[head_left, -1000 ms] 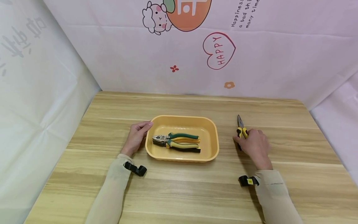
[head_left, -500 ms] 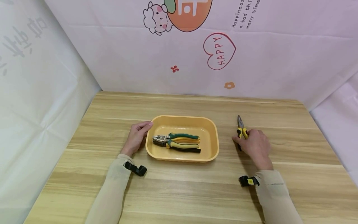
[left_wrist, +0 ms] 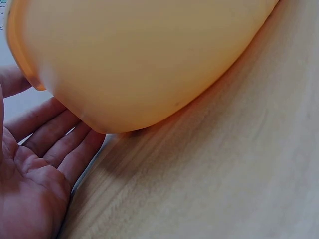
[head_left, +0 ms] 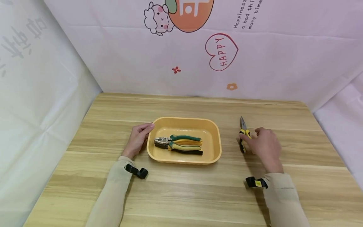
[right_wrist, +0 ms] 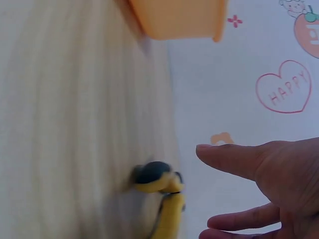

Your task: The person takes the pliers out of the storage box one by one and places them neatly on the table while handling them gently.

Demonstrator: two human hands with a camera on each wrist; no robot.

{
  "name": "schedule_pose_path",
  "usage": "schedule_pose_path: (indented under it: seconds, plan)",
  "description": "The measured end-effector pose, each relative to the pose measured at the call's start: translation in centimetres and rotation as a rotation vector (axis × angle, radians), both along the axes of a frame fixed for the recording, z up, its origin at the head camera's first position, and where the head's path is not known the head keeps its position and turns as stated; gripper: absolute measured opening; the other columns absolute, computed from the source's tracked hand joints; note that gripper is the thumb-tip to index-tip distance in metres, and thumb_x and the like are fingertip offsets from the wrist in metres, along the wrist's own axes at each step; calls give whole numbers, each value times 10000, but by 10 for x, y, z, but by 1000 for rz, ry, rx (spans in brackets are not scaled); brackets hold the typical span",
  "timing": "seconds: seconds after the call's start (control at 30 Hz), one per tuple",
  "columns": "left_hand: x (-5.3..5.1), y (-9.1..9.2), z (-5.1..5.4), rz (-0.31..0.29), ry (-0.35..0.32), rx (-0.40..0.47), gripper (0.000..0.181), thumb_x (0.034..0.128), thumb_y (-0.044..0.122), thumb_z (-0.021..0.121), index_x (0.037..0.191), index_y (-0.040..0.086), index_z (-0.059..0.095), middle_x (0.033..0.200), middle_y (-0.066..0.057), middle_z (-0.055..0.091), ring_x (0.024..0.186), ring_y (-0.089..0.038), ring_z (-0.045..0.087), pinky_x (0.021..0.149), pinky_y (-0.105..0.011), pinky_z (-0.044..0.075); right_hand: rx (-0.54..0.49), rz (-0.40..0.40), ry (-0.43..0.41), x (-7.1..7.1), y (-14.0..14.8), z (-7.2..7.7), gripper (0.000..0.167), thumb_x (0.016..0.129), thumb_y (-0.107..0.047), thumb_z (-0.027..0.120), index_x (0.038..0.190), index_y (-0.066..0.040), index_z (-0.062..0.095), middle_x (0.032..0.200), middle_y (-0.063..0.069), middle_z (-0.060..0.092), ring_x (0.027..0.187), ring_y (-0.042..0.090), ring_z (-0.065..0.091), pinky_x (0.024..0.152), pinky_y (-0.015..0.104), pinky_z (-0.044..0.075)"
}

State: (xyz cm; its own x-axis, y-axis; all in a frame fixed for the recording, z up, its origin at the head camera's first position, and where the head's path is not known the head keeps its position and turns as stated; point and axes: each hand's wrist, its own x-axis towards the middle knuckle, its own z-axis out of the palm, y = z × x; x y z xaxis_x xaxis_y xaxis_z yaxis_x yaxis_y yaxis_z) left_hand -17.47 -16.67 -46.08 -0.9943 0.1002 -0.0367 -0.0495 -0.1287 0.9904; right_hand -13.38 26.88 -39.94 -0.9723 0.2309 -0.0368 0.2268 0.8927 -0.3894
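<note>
A yellow tray point(head_left: 208, 134) holds two pairs of pliers lying side by side, one with green and orange handles point(head_left: 188, 137), the other with pale yellow and black handles point(head_left: 187, 148). My left hand point(head_left: 137, 138) pinches the tray's left end, thumb on the rim; the left wrist view has its fingers point(left_wrist: 65, 137) against the outer wall point(left_wrist: 139, 64). Right of the tray, yellow-and-black needle-nose pliers point(head_left: 243, 124) lie on the table, jaws pointing away. My right hand point(head_left: 266, 146) hovers beside their handles point(right_wrist: 169, 214), thumb and fingers spread apart and holding nothing in the right wrist view.
The wooden table point(head_left: 181, 195) extends around the tray on all sides. A white printed sheet point(head_left: 127, 63) hangs along its back edge, and another pale sheet point(head_left: 42, 104) stands at the left. Each sleeve has a small black camera strapped at the wrist.
My right hand has let go of the needle-nose pliers and moved slightly up and right, its fingers spreading. The pliers stay in place. My left hand and the tray have not moved.
</note>
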Motion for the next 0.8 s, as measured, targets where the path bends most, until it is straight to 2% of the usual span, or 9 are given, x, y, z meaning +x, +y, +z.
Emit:
schedule_pose_path:
  seconds: [0.1, 0.17, 0.3, 0.57, 0.8]
  plan:
    - [0, 0, 0, -1, -1, 7, 397, 1041, 119, 576, 1301, -180, 567, 1302, -321, 599, 940, -121, 730, 849, -291, 605, -20, 24, 64, 2, 0, 6, 811, 892, -574, 708, 1249, 147, 607, 1182, 353, 625, 901, 431, 624, 486, 380, 503]
    - [0, 0, 1, -2, 0, 11, 392, 1040, 112, 574, 1301, -181, 565, 1305, -328, 593, 938, -123, 732, 848, -295, 606, -40, 37, 97, 4, -1, 10, 803, 896, -570, 707, 1250, 145, 610, 1190, 349, 627, 967, 472, 619, 578, 455, 538]
    - [0, -1, 1, -5, 3, 11, 388, 1040, 104, 569, 1299, -186, 562, 1299, -331, 595, 934, -126, 733, 848, -299, 606, -62, 53, 137, 8, -4, 19, 787, 899, -549, 717, 1278, 132, 601, 1207, 336, 633, 1047, 498, 614, 723, 557, 541]
    - [1, 0, 1, 1, 5, 12, 387, 1036, 107, 578, 1291, -183, 569, 1286, -316, 610, 928, -131, 735, 843, -299, 608, -92, 68, 164, 14, -13, 36, 783, 894, -542, 732, 1329, 91, 581, 1220, 317, 637, 1103, 472, 619, 837, 600, 515]
    - [0, 0, 0, 19, 10, 19, 388, 1032, 107, 591, 1282, -189, 571, 1240, -282, 651, 920, -140, 738, 835, -302, 611, -113, 96, 220, 19, -20, 46, 739, 885, -496, 763, 1331, 68, 593, 1193, 304, 655, 1078, 468, 632, 845, 595, 508]
